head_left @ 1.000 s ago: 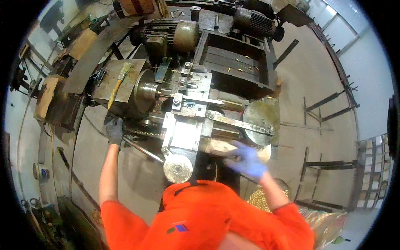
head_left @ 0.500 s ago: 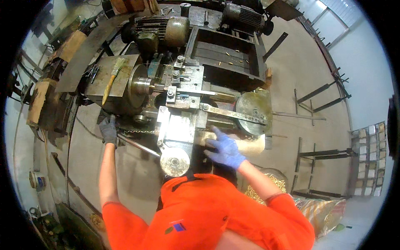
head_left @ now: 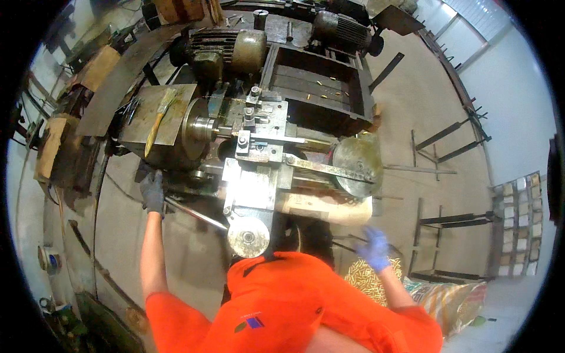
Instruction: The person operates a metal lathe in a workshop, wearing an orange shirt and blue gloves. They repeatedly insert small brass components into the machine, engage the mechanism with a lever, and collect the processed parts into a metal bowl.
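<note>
My left hand [head_left: 153, 194], in a dark grey glove, is closed at the outer end of a metal lever [head_left: 197, 215]. This lever runs to a round metal disc [head_left: 248, 236] at the front of the lathe's slide [head_left: 253, 187]. My right hand [head_left: 374, 250], in a blue glove, is smeared by motion above a heap of small brass-coloured pieces [head_left: 364, 282] at the lower right. Whether its fingers hold anything does not show. Left of the tool blocks sits the round chuck [head_left: 203, 128] with a thin rod in line with it.
A wood-handled brush [head_left: 156, 129] lies on the headstock cover. Behind the slide, a dark metal tray [head_left: 294, 76] holds several brass pieces. Electric motors [head_left: 247, 50] stand at the back. A large disc with a link arm [head_left: 356, 167] is at right, and a woven sack [head_left: 450, 300] lies by the heap.
My right hand has moved away from the slide, rightward and down to the heap of brass pieces. The left hand and lever have shifted only slightly.
</note>
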Tool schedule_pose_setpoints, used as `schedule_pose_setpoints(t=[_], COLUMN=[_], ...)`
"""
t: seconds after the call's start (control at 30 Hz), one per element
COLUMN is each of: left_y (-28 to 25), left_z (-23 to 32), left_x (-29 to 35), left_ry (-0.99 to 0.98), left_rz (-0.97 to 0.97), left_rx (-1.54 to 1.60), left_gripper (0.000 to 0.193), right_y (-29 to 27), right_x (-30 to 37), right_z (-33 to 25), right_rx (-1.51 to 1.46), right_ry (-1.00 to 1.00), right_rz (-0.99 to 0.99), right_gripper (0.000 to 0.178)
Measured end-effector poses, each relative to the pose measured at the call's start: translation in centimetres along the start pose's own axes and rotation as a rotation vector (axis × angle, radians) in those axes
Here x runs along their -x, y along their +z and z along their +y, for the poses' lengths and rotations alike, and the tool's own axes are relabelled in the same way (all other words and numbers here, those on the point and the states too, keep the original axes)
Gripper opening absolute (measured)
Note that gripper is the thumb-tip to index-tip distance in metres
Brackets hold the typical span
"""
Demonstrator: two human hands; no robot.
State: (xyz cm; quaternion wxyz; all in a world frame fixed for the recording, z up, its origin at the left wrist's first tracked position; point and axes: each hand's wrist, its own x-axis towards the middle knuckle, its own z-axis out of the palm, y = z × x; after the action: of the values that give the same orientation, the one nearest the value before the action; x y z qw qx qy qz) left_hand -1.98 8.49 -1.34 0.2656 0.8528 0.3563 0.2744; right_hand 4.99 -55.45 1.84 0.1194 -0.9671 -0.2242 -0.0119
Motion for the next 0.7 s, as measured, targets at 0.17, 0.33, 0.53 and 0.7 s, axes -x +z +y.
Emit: schedule_pose_setpoints(t=[0.17, 0.33, 0.53, 0.7], left_y=[1.2, 0.8, -0.3, -0.6], left_z=[0.0, -0.7, 0.7, -4.4], left_x=[0.0, -0.1, 0.2, 0.5], left_ry=[-0.132, -0.149, -0.111, -0.293], left_rz=[-0.105, -0.085, -0.071, -0.106], left_rx=[0.383, 0.277, 0.383, 0.791], left_gripper=[0.029, 0.029, 0.024, 0.028], right_y=[-1.0, -5.3, -7.7, -5.8], right_x=[7.7, -5.3, -24.3, -32.4], right_z=[20.9, 12.5, -9.2, -19.5], right_rx=[0.348, -0.032, -0.77, -0.447], right_ry=[0.72, 0.548, -0.016, -0.336], right_rz=[-0.281, -0.082, -0.046, -0.315], right_gripper=[0.049, 0.047, 0.032, 0.045])
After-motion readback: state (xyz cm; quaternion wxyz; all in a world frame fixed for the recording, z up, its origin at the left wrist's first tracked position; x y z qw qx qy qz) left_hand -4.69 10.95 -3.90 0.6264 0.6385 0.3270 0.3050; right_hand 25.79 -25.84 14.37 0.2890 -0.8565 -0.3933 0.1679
